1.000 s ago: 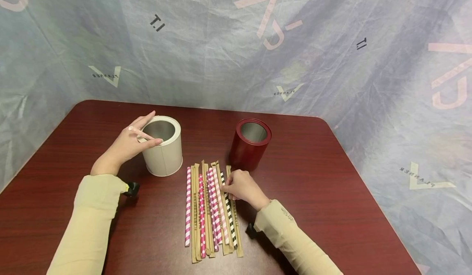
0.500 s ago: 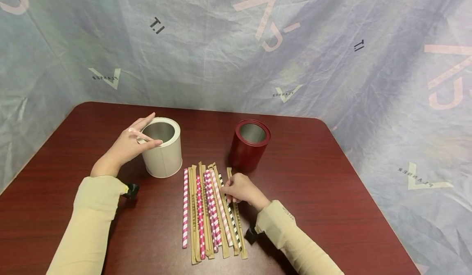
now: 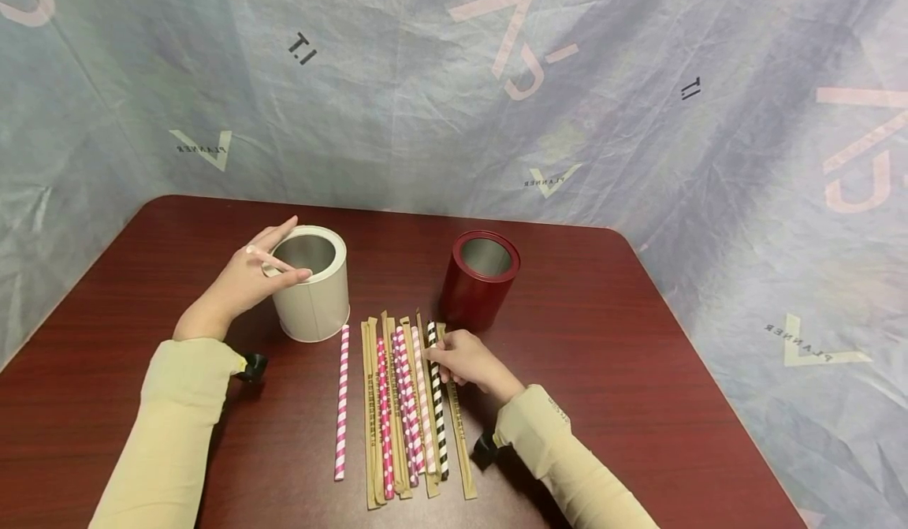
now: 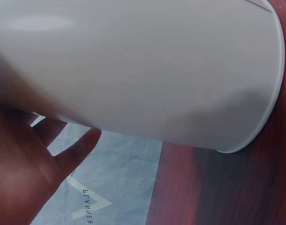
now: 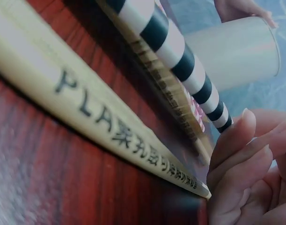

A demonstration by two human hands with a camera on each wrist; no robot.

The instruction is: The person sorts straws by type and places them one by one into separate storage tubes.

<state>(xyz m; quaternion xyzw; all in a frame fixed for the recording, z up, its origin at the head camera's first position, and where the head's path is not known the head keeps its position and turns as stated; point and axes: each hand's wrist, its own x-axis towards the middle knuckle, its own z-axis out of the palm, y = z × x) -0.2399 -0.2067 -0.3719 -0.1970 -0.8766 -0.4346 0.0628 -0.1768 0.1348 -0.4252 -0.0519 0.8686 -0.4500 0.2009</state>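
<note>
Shows a table of dark red wood grain, softly glossy, with rounded far corners at 10 and 2 o'clock. Meets at 12 o'clock a creased grey-blue fabric backdrop, wrapping toward 9 and 3 o'clock, printed with pink shapes, black lettering and pale "V PLANNER" marks in reverse. Carries near the middle a row of straws, some in brown paper, others dotted or striped. Has, from that row, a white can at 11 o'clock and a red can at 1 o'clock, both upright, open-topped and silvery inside; also a pink-striped straw at 9 o'clock, slightly apart.

Holds the hands well apart. Rests the left hand on the white can's rim, fingers spread and extended. Pinches the black-and-white straw with the right hand, at the row's 2 o'clock. Wears beige sleeves.
</note>
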